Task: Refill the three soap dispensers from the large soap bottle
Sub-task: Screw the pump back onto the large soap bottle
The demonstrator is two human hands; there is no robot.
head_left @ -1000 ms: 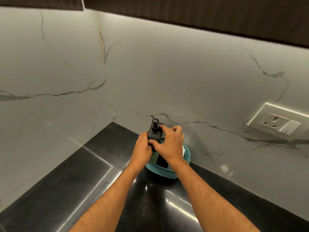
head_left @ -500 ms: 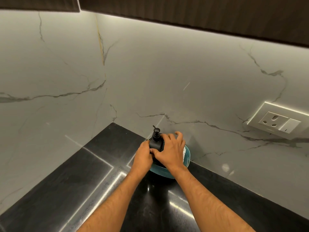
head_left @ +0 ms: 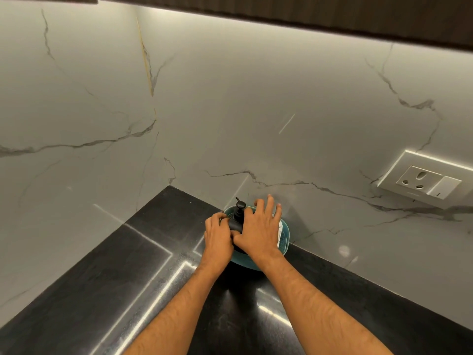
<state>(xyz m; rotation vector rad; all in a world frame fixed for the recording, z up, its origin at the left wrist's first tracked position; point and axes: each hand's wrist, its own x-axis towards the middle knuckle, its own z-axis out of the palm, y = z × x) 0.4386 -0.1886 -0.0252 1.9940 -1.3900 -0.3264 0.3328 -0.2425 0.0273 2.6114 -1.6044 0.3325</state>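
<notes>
We are reaching both forearms out over the black counter (head_left: 163,298) toward its back corner. Our left hand (head_left: 217,235) is curling its fingers round the black dispenser (head_left: 236,221), gripping it at the body. Our right hand (head_left: 261,226) is lying across the dispenser's other side with fingers spread and nearly straight, the thumb tucked toward the bottle, so it is steadying more than clamping. The dispenser is standing upright inside the teal basket (head_left: 284,242), which is sitting against the marble wall (head_left: 281,98).

Risks, as we judge them: the loose right hand could be letting the bottle tip within the basket, and the pump head could be knocking the wall. Something white is lying in the basket under our right fingers; it could be snagging. Any spill could be running toward the socket (head_left: 422,179), well to the right. We are seeing no large soap bottle here.
</notes>
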